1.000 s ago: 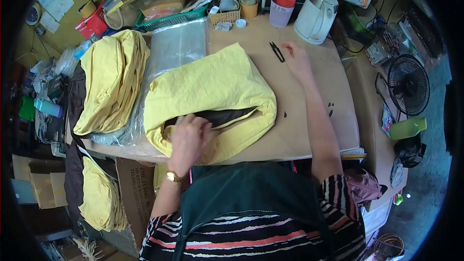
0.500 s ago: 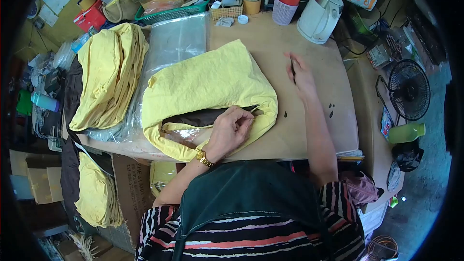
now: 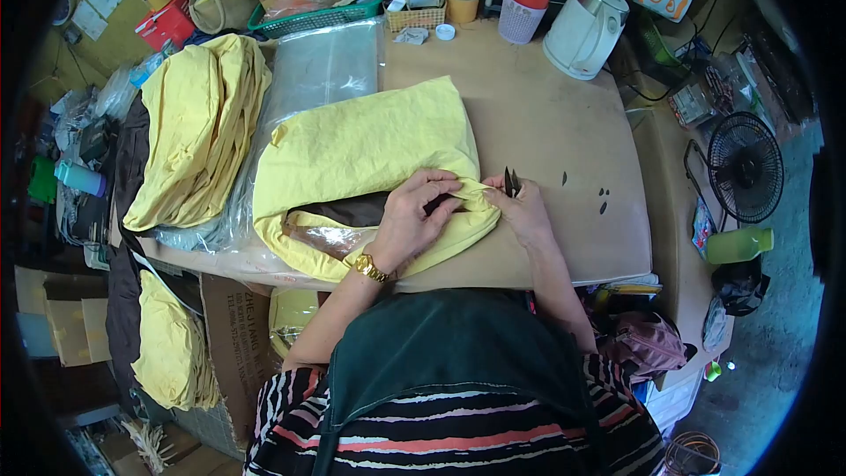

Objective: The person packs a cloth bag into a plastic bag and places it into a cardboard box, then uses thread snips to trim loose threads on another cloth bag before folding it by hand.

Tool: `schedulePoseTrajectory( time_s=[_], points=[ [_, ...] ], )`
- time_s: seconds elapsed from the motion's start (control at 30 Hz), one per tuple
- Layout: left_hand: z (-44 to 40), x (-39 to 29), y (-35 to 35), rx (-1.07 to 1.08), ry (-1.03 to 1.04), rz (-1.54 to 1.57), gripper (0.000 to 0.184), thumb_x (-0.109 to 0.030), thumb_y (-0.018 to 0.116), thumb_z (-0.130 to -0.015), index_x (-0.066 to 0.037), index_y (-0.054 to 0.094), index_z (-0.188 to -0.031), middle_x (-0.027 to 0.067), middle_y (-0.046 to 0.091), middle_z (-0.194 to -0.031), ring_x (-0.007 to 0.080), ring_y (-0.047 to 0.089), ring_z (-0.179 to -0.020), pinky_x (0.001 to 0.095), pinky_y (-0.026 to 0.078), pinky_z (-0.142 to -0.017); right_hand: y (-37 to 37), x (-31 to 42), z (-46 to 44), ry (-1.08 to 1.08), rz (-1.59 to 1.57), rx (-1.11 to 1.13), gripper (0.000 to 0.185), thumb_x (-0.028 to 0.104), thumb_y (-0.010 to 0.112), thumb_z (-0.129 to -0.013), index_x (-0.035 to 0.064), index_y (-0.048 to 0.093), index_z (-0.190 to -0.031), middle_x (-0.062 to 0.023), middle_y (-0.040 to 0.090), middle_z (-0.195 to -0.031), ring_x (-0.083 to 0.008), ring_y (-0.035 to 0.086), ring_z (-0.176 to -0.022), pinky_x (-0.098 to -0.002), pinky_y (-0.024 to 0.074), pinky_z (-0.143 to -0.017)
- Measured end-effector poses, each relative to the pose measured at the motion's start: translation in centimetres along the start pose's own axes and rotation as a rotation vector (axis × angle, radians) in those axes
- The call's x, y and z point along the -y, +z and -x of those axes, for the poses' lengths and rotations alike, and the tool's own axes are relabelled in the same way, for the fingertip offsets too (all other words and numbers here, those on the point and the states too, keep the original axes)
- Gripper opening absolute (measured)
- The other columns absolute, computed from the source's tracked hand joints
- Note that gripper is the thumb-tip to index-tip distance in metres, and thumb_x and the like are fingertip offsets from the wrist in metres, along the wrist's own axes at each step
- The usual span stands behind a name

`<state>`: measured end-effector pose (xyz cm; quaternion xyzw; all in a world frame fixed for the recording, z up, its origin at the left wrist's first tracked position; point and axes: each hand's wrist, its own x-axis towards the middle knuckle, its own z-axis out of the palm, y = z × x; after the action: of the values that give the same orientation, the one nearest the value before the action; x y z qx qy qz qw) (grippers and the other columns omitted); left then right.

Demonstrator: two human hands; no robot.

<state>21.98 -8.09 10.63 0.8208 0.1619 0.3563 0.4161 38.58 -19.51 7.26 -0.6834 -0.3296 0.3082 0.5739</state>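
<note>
Left hand (image 3: 411, 227) pinches yellow cloth (image 3: 370, 141), centre frame; right hand (image 3: 530, 219), touching it, grips dark snips (image 3: 511, 182); work looks midway, cloth gaping.

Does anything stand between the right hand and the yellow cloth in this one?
Nothing visible does. The right hand touches the right edge of the yellow cloth, with the snips in its grip, blades pointing away from the person. The left hand lies on the cloth just to the left, not between them.
</note>
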Motion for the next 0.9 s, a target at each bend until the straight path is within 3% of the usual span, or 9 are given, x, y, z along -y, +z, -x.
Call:
schedulePoseTrajectory(
  time_s=[0.1,0.17,0.27,0.37,0.43,0.53,0.67,0.8,0.9],
  points=[
    [0.0,1.8,-0.2,0.040,0.170,-0.152,0.016,0.002,0.070,-0.077,-0.002,0.070,-0.093,0.0101,0.066,-0.090,0.0216,0.064,-0.078,0.0287,0.051,-0.069,-0.2,0.9,0.2,0.176,-0.257,0.095,0.012,0.012,0.068,-0.086,0.0033,0.065,-0.094,0.0023,0.061,-0.071,-0.0041,0.051,-0.056,-0.0195,0.0367,-0.049],
    [-0.1,2.0,-0.3,0.002,0.119,-0.138,0.014,0.003,0.069,-0.078,-0.003,0.071,-0.091,0.0099,0.065,-0.088,0.0218,0.063,-0.074,0.0290,0.049,-0.065,-0.8,0.4,0.1,0.376,-0.535,0.280,0.012,0.017,0.066,-0.089,0.0058,0.065,-0.093,0.0044,0.059,-0.070,-0.0026,0.047,-0.052,-0.0196,0.0309,-0.044],
    [-0.2,1.5,-0.2,-0.204,0.030,-0.110,0.010,0.002,0.070,-0.078,-0.001,0.069,-0.087,0.0101,0.064,-0.085,0.0205,0.063,-0.073,0.0280,0.049,-0.064,0.0,-1.0,0.0,0.397,-0.638,0.263,0.012,0.019,0.063,-0.092,0.0070,0.063,-0.096,0.0041,0.061,-0.075,-0.0045,0.053,-0.057,-0.0197,0.0377,-0.048],
    [0.9,-0.1,-0.8,-0.176,0.021,0.009,0.014,0.001,0.074,-0.075,0.000,0.069,-0.088,0.0100,0.064,-0.084,0.0198,0.063,-0.075,0.0281,0.049,-0.064,0.9,-0.4,0.3,0.418,-0.719,0.190,0.008,0.019,0.062,-0.092,0.0114,0.062,-0.089,0.0069,0.058,-0.073,-0.0020,0.050,-0.055,-0.0189,0.0344,-0.046],
    [1.7,-0.4,-0.5,-0.115,0.021,0.041,0.020,-0.002,0.078,-0.073,0.001,0.069,-0.091,0.0096,0.064,-0.089,0.0163,0.063,-0.076,0.0255,0.050,-0.066,1.3,0.5,0.5,0.420,-0.749,0.165,0.008,0.018,0.061,-0.093,0.0114,0.061,-0.090,0.0065,0.058,-0.074,-0.0023,0.051,-0.057,-0.0189,0.0369,-0.048],
    [2.3,-0.3,0.7,-0.100,-0.257,0.292,0.027,-0.003,0.078,-0.076,0.003,0.069,-0.100,0.0081,0.061,-0.103,0.0102,0.060,-0.081,0.0201,0.052,-0.075,1.7,0.8,0.7,0.407,-0.781,0.132,0.007,0.017,0.060,-0.094,0.0110,0.061,-0.091,0.0057,0.059,-0.077,-0.0029,0.054,-0.062,-0.0192,0.0412,-0.052],
    [2.0,-0.6,1.1,-0.026,-0.446,0.492,0.028,-0.003,0.076,-0.077,0.002,0.069,-0.103,0.0058,0.061,-0.101,0.0093,0.058,-0.089,0.0212,0.051,-0.077,2.7,1.6,1.3,0.360,-0.722,0.062,0.007,0.017,0.059,-0.095,0.0105,0.060,-0.092,0.0055,0.058,-0.079,-0.0032,0.055,-0.066,-0.0191,0.0439,-0.056],
    [2.4,0.4,1.5,-0.070,-0.349,0.462,0.020,-0.004,0.074,-0.080,0.002,0.069,-0.099,0.0062,0.062,-0.096,0.0110,0.058,-0.086,0.0235,0.049,-0.072,3.3,1.8,1.8,0.237,-0.714,0.084,0.008,0.017,0.059,-0.095,0.0104,0.061,-0.091,0.0068,0.057,-0.076,-0.0013,0.051,-0.062,-0.0179,0.0391,-0.052],
    [2.2,-1.3,1.0,-0.081,-0.244,0.136,0.009,-0.004,0.070,-0.083,0.003,0.069,-0.089,0.0070,0.062,-0.089,0.0130,0.058,-0.082,0.0246,0.045,-0.069,3.2,0.9,1.7,0.182,-0.648,0.037,0.009,0.019,0.060,-0.095,0.0104,0.061,-0.090,0.0081,0.054,-0.072,0.0000,0.044,-0.056,-0.0181,0.0320,-0.048]
  ],
)
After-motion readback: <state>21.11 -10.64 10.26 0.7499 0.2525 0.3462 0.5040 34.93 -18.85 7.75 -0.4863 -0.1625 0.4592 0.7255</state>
